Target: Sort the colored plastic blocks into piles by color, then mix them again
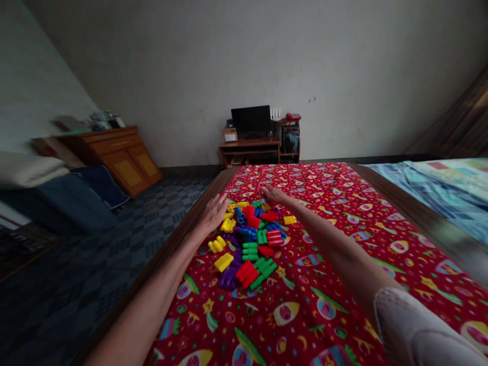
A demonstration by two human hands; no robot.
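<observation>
A loose pile of plastic building blocks in red, green, yellow, blue and purple lies on a red patterned cloth (290, 315). My left hand (214, 212) is at the pile's left edge, fingers stretched forward beside the yellow blocks (227, 225). At the far right side of the pile, my right hand (275, 195) reaches out with its fingers extended, close to the green and blue pieces. Neither hand shows anything in its grasp. Nearest to me are a red block (247, 273), a green block (264, 272) and purple blocks (229, 277).
The cloth covers a long surface with a dark wooden edge (366, 178). Beyond it stands a desk (249, 145) with a monitor (250, 121). A wooden cabinet (131, 157) is on the left, and a bed with a light blue sheet (430, 193) on the right.
</observation>
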